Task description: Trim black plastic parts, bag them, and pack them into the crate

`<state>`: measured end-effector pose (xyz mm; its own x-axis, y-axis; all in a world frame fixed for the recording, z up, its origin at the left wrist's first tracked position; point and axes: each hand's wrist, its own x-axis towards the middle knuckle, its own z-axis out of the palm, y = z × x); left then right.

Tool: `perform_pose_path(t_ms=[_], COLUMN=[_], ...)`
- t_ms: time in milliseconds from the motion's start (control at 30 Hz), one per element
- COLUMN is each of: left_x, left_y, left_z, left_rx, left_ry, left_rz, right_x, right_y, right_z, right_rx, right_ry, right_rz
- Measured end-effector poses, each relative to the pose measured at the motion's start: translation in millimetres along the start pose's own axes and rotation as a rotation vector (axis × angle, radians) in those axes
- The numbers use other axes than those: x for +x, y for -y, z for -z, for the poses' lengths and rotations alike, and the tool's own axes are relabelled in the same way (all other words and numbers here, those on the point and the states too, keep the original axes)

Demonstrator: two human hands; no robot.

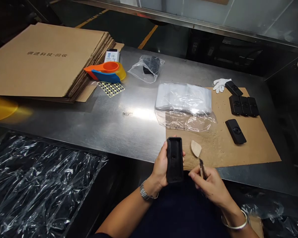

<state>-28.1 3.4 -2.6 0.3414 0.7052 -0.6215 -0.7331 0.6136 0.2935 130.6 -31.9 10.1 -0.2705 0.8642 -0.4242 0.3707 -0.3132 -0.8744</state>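
Note:
My left hand (pixel 160 167) is wrapped round a black rectangular case (pixel 174 165), its hollow side facing me and a small hole inside. My right hand (pixel 212 186) grips a slim dark-tipped tool (pixel 202 168) by its handle; whether it is a knife or a brush I cannot tell. The tip points up and stays apart from the case. Just beyond it, a beige pad (pixel 196 148) lies on a cardboard sheet (pixel 253 148). Further right on that sheet are several similar black cases (pixel 235 131) with round recesses.
A pile of clear plastic bags (pixel 183 97) overlaps the cardboard. Behind lie a white glove (pixel 221 85) and a bagged black item (pixel 152 66). To the left are a tape dispenser (pixel 106 72), a sticker sheet (pixel 111 88) and stacked flat cartons (pixel 44 66). Black plastic film (pixel 39 185) covers something lower left.

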Motion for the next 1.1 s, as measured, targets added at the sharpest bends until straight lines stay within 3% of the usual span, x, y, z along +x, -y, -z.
perform_pose_path(t_ms=[133,200,300,333,400,500,567,733,1100], left_x=[4.0,3.1,1.6,1.5,1.9,1.9,0.7,-3.6,-5.5], left_y=[1.6,3.8,0.4,-3.1,-12.1,-23.2,-24.6,-16.0,-13.4], left_z=[4.4,4.8,6.7,8.2,11.6,14.5,13.1,7.6,13.7], left_rx=[0.035,0.111,0.216,0.211,0.137,0.022,0.005,0.03,0.183], left_ry=[0.115,0.165,0.27,0.301,0.315,0.213,0.133,0.051,0.073], left_rz=[0.225,0.3,0.405,0.403,0.322,0.146,0.082,0.02,0.051], right_x=[11.7,21.8,32.1,33.0,31.0,24.7,22.5,23.8,23.5], right_y=[3.8,10.1,17.7,18.5,17.2,9.3,1.9,-13.3,-9.1], right_z=[16.8,23.5,28.5,28.2,24.9,15.3,8.7,2.7,7.9], right_rx=[0.011,0.0,-0.024,-0.017,0.015,0.03,0.023,0.112,0.237], right_ry=[-0.309,-0.247,-0.01,0.003,-0.125,-0.411,-0.489,-0.5,-0.422], right_rz=[0.059,0.114,0.167,0.175,0.19,0.191,0.148,0.025,-0.071])
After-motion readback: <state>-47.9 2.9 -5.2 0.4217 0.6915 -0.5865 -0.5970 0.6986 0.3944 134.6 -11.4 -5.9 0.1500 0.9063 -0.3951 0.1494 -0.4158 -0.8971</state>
